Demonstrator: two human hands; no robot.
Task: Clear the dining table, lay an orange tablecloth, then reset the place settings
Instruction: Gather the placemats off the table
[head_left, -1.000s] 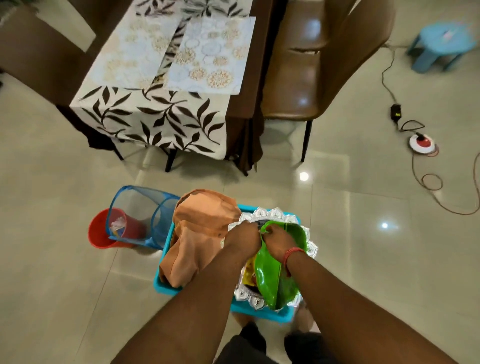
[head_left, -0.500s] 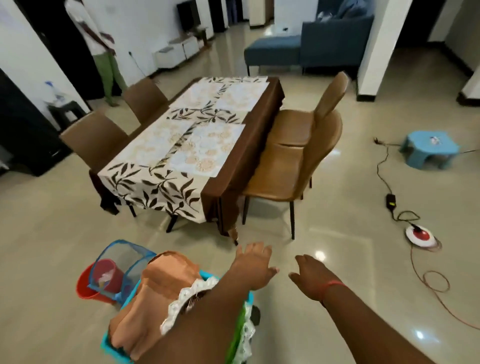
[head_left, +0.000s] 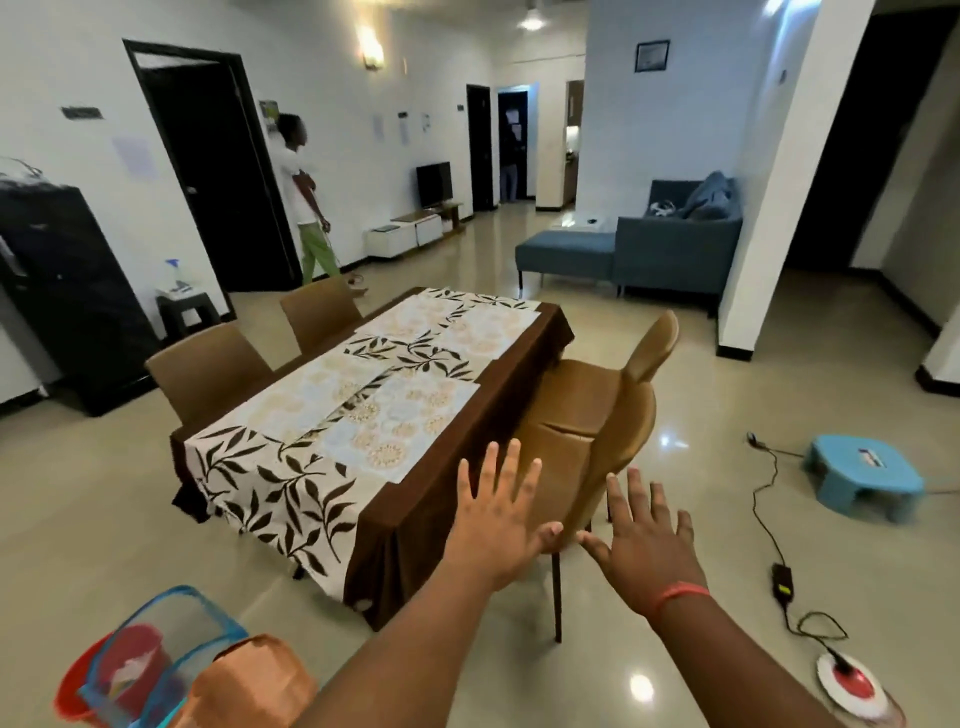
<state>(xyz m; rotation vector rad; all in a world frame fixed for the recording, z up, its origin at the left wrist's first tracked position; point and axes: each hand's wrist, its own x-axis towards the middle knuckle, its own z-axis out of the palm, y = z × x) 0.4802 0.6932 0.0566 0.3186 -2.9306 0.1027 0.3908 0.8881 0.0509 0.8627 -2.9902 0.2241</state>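
The dining table (head_left: 457, 499) stands ahead under a brown cloth, with a leaf-print runner (head_left: 270, 483) down its length and several floral placemats (head_left: 400, 426) on top. My left hand (head_left: 498, 514) and my right hand (head_left: 644, 540) are stretched out in front of me with fingers spread, holding nothing, in the air short of the table's near corner. A folded orange tablecloth (head_left: 244, 680) lies at the bottom left, its lower part cut off by the frame edge.
Brown chairs (head_left: 587, 415) flank the table, two on the right, two on the left (head_left: 208, 369). A blue mesh basket (head_left: 156, 660) and red bucket (head_left: 78, 686) sit by the orange cloth. A cable with adapter (head_left: 782, 579), a blue stool (head_left: 862, 473) and a person (head_left: 306, 208) are farther off.
My hands let go of the green plate in the tub and rose with fingers spread. My view lifted from the tub on the floor to the table and the room.
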